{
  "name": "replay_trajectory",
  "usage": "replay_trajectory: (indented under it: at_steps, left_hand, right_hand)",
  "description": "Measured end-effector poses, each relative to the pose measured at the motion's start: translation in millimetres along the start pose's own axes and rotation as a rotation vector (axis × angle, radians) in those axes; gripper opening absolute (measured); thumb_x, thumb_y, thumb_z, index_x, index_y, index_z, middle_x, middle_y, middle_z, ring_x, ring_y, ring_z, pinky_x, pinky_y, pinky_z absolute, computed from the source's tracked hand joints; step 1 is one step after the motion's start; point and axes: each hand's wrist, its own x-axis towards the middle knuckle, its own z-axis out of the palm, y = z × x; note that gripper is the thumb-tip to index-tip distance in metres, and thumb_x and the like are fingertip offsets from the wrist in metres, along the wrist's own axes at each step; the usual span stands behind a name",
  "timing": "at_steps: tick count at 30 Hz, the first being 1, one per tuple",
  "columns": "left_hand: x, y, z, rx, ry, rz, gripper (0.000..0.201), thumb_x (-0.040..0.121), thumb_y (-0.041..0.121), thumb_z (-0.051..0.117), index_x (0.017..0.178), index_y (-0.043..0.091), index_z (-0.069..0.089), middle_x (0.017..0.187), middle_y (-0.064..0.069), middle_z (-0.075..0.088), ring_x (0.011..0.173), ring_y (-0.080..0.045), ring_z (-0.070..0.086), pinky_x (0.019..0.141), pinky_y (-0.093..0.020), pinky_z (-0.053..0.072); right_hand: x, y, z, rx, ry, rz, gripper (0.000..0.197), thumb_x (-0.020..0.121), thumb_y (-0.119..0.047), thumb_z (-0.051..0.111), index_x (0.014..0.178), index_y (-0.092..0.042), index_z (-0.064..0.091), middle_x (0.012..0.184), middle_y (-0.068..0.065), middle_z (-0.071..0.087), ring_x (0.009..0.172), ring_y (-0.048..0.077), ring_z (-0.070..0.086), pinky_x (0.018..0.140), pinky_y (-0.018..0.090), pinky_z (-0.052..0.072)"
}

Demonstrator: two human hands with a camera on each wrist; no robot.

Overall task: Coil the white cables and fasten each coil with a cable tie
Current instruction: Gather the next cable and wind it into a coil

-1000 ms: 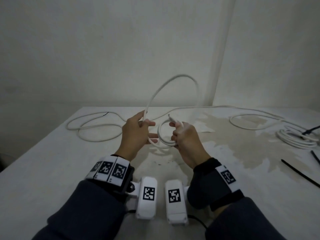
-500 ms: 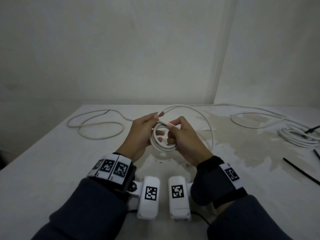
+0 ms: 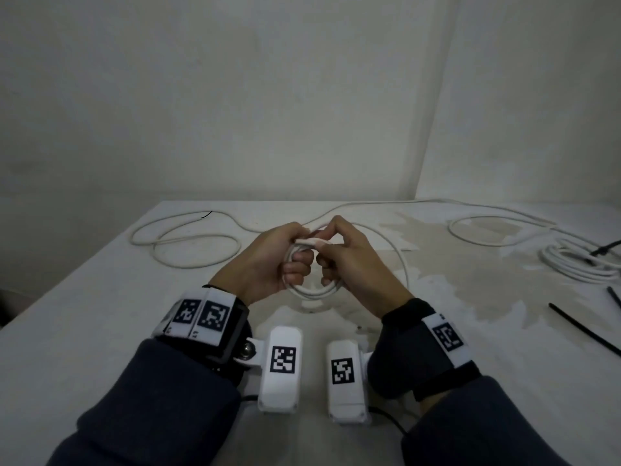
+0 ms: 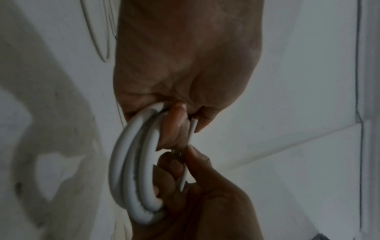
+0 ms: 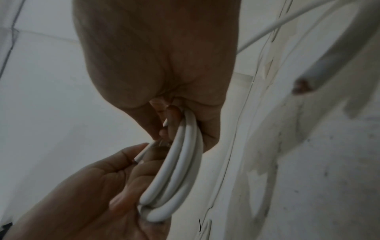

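Over the middle of the table, both hands hold a small coil of white cable (image 3: pixel 312 292) between them. My left hand (image 3: pixel 295 262) grips the coil's left side with curled fingers, and my right hand (image 3: pixel 327 260) grips its right side. The two thumbs pinch a cable stretch (image 3: pixel 307 242) on top. The left wrist view shows three turns of the coil (image 4: pixel 131 162) side by side, and the right wrist view shows the same turns (image 5: pixel 180 162). One wider loop (image 3: pixel 401 264) still stands out to the right. The cable runs on toward the table's back.
A second loose white cable (image 3: pixel 188 243) lies at the back left of the table (image 3: pixel 84 331). At the far right lies a coiled white bundle (image 3: pixel 578 264). Near it, black cable ties (image 3: pixel 584 331) lie by the right edge. Walls close the back and the right.
The tall loop my left hand held up has come down onto the coil. Both hands have closed in together on the coil, thumbs meeting on top.
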Motion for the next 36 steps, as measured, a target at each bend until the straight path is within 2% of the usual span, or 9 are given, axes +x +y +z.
replay_trajectory:
  at_steps: [5, 9, 17, 21, 25, 27, 29, 32, 36]
  left_hand:
    - [1, -4, 5, 0.137, 0.174, 0.242, 0.021, 0.1, 0.012, 0.035, 0.116, 0.015, 0.047, 0.049, 0.006, 0.03, 0.036, -0.004, 0.023, 0.032, -0.014, 0.018]
    - [0, -4, 8, 0.189, 0.219, 0.352, 0.002, 0.102, 0.017, 0.038, 0.102, 0.015, 0.036, 0.052, 0.006, 0.032, 0.038, -0.004, 0.024, 0.034, -0.015, 0.02]
    - [-3, -4, 10, 0.33, 0.219, 0.501, 0.015, 0.1, 0.025, 0.048, 0.092, 0.014, 0.042, 0.047, 0.01, 0.035, 0.042, -0.006, 0.026, 0.04, -0.017, 0.024]
    - [-8, 0, 9, 0.395, 0.253, 0.6, 0.014, 0.095, 0.023, 0.057, 0.087, 0.014, 0.049, 0.046, 0.01, 0.038, 0.042, -0.006, 0.029, 0.041, -0.02, 0.026]
    - [-11, 4, 7, 0.459, 0.275, 0.689, 0.016, 0.095, 0.022, 0.056, 0.081, 0.016, 0.051, 0.049, 0.0, 0.037, 0.044, -0.013, 0.027, 0.043, -0.023, 0.022]
    - [-12, 6, 5, 0.457, 0.26, 0.711, 0.018, 0.096, 0.02, 0.055, 0.079, 0.016, 0.05, 0.049, -0.001, 0.036, 0.043, -0.013, 0.026, 0.042, -0.022, 0.021]
    - [-13, 7, 2, 0.444, 0.257, 0.725, 0.019, 0.096, 0.02, 0.055, 0.078, 0.016, 0.05, 0.046, 0.006, 0.038, 0.042, -0.01, 0.027, 0.041, -0.02, 0.022]
    - [-11, 6, 2, 0.432, 0.274, 0.739, 0.019, 0.095, 0.021, 0.056, 0.077, 0.015, 0.051, 0.043, 0.012, 0.039, 0.039, -0.005, 0.029, 0.041, -0.018, 0.025]
    - [-8, 3, 6, 0.35, 0.33, 0.753, 0.019, 0.095, 0.023, 0.056, 0.078, 0.015, 0.051, 0.044, 0.013, 0.038, 0.04, -0.004, 0.029, 0.041, -0.017, 0.026]
  right_hand:
    - [-1, 0, 0, -0.081, 0.024, -0.105, 0.014, 0.098, -0.014, 0.049, 0.085, -0.015, 0.047, 0.057, -0.002, 0.049, 0.049, 0.01, 0.043, 0.052, 0.026, 0.042]
    - [2, 2, -1, -0.181, 0.123, -0.187, 0.007, 0.097, -0.019, 0.053, 0.094, -0.013, 0.055, 0.074, 0.005, 0.059, 0.054, 0.012, 0.054, 0.056, 0.034, 0.05]
    - [0, -2, -3, -0.048, 0.226, -0.27, 0.008, 0.087, -0.015, 0.069, 0.093, -0.009, 0.07, 0.087, 0.006, 0.068, 0.058, 0.021, 0.069, 0.058, 0.031, 0.056]
    - [0, -3, -7, -0.197, 0.456, -0.355, 0.025, 0.07, -0.028, 0.084, 0.085, -0.015, 0.069, 0.071, -0.007, 0.068, 0.064, 0.005, 0.065, 0.065, 0.022, 0.053]
    - [0, -1, -13, -0.556, 0.622, -0.456, 0.055, 0.064, -0.058, 0.076, 0.113, -0.034, 0.066, 0.098, -0.004, 0.048, 0.093, 0.01, 0.046, 0.084, 0.023, 0.039]
    - [1, 0, -18, -0.641, 0.584, -0.469, 0.048, 0.067, -0.065, 0.068, 0.107, -0.04, 0.068, 0.112, -0.008, 0.041, 0.109, 0.008, 0.04, 0.098, 0.03, 0.03]
    - [4, 0, -25, -0.52, 0.455, -0.501, 0.028, 0.077, -0.051, 0.07, 0.099, -0.035, 0.069, 0.112, -0.009, 0.054, 0.11, 0.006, 0.051, 0.103, 0.037, 0.039]
    - [6, -3, -31, -0.379, 0.312, -0.457, 0.005, 0.086, -0.02, 0.071, 0.09, -0.021, 0.07, 0.09, -0.008, 0.07, 0.09, 0.007, 0.067, 0.089, 0.038, 0.053]
    - [5, -9, -28, -0.227, 0.238, -0.367, 0.012, 0.089, -0.013, 0.065, 0.079, -0.019, 0.063, 0.084, 0.005, 0.072, 0.083, 0.019, 0.07, 0.081, 0.046, 0.057]
